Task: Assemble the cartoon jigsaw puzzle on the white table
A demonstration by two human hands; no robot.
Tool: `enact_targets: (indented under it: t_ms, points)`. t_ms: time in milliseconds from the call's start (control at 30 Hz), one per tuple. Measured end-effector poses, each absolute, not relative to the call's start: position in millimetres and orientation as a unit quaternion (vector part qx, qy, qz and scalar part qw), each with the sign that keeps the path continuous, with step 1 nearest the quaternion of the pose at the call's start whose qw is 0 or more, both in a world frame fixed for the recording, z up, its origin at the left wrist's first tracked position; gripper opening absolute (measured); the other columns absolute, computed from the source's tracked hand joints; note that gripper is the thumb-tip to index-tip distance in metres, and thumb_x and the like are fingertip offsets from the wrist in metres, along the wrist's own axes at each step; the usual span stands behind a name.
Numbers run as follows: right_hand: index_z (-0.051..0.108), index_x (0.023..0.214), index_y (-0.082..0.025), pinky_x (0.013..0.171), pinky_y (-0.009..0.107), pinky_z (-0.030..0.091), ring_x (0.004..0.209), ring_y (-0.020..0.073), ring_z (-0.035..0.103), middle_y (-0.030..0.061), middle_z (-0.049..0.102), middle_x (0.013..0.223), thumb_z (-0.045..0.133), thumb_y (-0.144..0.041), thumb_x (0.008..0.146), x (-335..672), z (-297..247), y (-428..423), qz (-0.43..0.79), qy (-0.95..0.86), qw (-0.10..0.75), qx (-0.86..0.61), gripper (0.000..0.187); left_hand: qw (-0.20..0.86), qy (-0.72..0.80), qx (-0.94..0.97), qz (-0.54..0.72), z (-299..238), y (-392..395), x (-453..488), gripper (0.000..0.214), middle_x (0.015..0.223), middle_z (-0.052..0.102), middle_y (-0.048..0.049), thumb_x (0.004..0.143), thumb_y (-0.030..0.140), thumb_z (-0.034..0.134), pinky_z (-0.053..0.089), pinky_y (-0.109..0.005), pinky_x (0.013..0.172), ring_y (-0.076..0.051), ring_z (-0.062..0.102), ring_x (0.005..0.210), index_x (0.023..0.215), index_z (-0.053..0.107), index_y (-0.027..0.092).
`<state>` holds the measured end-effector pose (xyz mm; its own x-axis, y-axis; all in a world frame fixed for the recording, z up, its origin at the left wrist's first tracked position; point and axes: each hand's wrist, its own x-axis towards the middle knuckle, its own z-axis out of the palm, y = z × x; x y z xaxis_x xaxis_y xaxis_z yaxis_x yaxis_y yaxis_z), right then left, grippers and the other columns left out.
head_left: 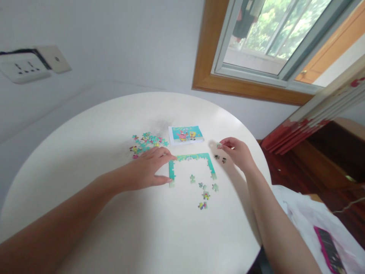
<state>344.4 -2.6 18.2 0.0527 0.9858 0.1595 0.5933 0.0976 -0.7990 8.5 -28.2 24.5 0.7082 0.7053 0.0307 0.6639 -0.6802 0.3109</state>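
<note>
The puzzle border (194,156) lay flat near the middle of the counter (94,213), joined along the far edge and both sides, with the near side open towards you. Your left hand (151,166) was at its left side, thumb and fingers spread well apart; the thumb tip and forefinger seemed to touch the strip, probably to steady it, and no piece showed in their grasp. Your right hand (238,153) was to the right of the border, fingertips pinched almost together on a small pale piece (219,145), a light hold that likely suited something so thin. Two dark pieces (220,158) lay just below that hand. A single pale-green piece (192,179) sat between the lower ends of the border's sides, and a few others (206,195) lay nearer you, perhaps set apart for easy reach. Beyond your left hand was a loose heap (148,141) of pieces. The picture sheet (186,134) lay just past the border, facing you, presumably so you could compare it with the pieces.
</note>
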Motion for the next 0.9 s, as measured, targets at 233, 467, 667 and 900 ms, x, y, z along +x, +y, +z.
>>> enact_targets:
  t_ms: [233,467,667,900]
  points:
    - [0.075,0.092,-0.018,0.068,0.028,0.043,0.071,0.0167,0.060,0.0048,0.070,0.080,0.060,-0.026,0.078,354,-4,12,0.137,-0.661,0.276,-0.684,0.022,0.132,0.377,0.914,0.075,21,-26,7,0.051,0.128,0.052,-0.0104,0.084,0.040,0.062,0.036,-0.039,0.107,-0.029,0.048,0.123,0.130,0.053,0.020]
    - [0.076,0.095,-0.019,0.073,0.027,0.044,0.076,0.0163,0.059,0.0063,0.066,0.089,0.058,-0.021,0.081,357,3,9,0.101,-0.675,0.280,-0.675,0.023,0.122,0.371,0.917,0.086,16,-23,5,0.051,0.128,0.052,-0.0105,0.084,0.041,0.062,0.036,-0.040,0.106,-0.029,0.048,0.123,0.131,0.053,0.020]
    - [0.076,0.089,-0.020,0.070,0.028,0.045,0.073,0.0170,0.060,0.0043,0.071,0.084,0.057,-0.022,0.080,372,25,-15,0.163,-0.688,0.211,-0.675,0.021,0.125,0.373,0.915,0.091,15,-24,4,0.050,0.128,0.053,-0.0097,0.084,0.041,0.062,0.037,-0.039,0.106,-0.029,0.048,0.124,0.130,0.054,0.022]
    - [0.074,0.096,-0.018,0.069,0.026,0.047,0.074,0.0162,0.062,0.0046,0.071,0.085,0.057,-0.017,0.073,386,24,-20,0.275,-0.709,0.141,-0.634,0.028,0.123,0.379,0.913,0.085,13,-23,3,0.052,0.130,0.052,-0.0094,0.085,0.042,0.059,0.035,-0.037,0.108,-0.028,0.046,0.126,0.132,0.053,0.022]
